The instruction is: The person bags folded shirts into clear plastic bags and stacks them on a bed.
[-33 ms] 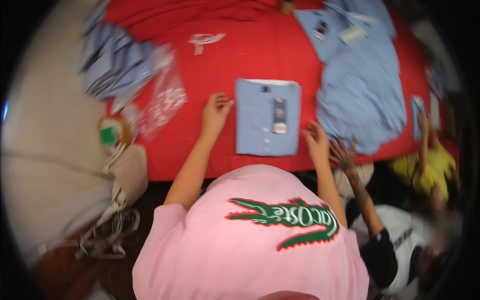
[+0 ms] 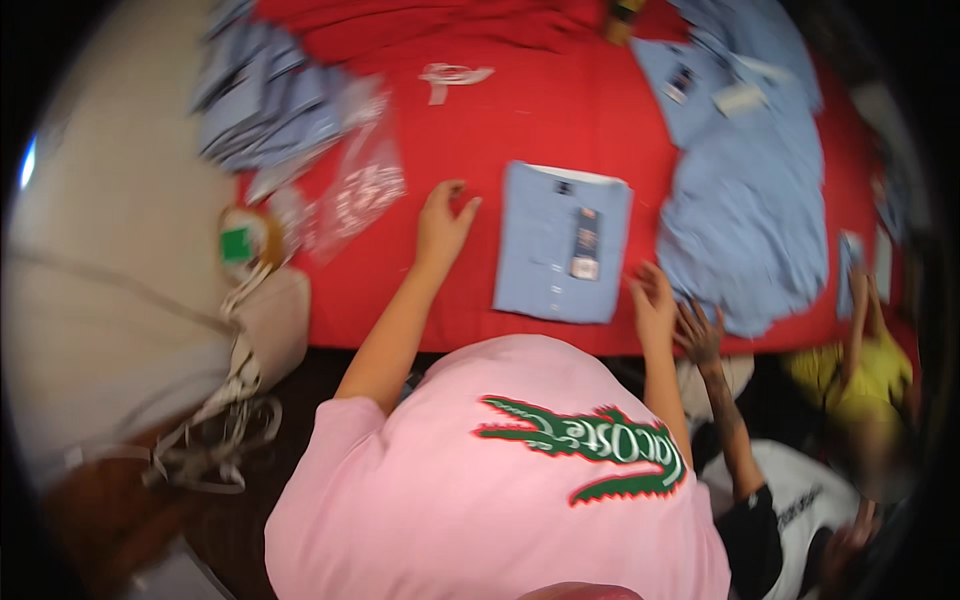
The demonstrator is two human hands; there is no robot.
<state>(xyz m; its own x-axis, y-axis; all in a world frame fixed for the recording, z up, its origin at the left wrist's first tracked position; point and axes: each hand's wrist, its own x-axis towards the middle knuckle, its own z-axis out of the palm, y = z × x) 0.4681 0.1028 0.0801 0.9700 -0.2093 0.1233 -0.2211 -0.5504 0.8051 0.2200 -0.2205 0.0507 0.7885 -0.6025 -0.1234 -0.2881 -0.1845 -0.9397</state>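
A folded light blue shirt [image 2: 550,250] with a dark hang tag [image 2: 586,243] on its front lies flat before me on the red cloth [image 2: 460,310]. Off its left edge, my left hand [image 2: 443,222] hovers with thumb and fingers apart, a small gap between it and the fabric. My right hand [image 2: 655,302] is beside the shirt's lower right edge, fingers loosely bent and apart. Nothing shows in either hand. Whether the right fingertips touch the shirt is hard to tell.
Unfolded blue shirts [image 2: 745,215] are heaped on the right, folded ones [image 2: 265,105] at far left. Near those are a clear plastic bag [image 2: 365,185] and a tape roll [image 2: 248,243]. A co-worker's hand [image 2: 700,335] is close to my right hand; another person in yellow [image 2: 855,375] works beyond.
The whole scene has shifted rightward as my view turned. My left hand's thumb and fingers have spread, and its gap to the shirt has widened slightly. My right hand stays beside the shirt.
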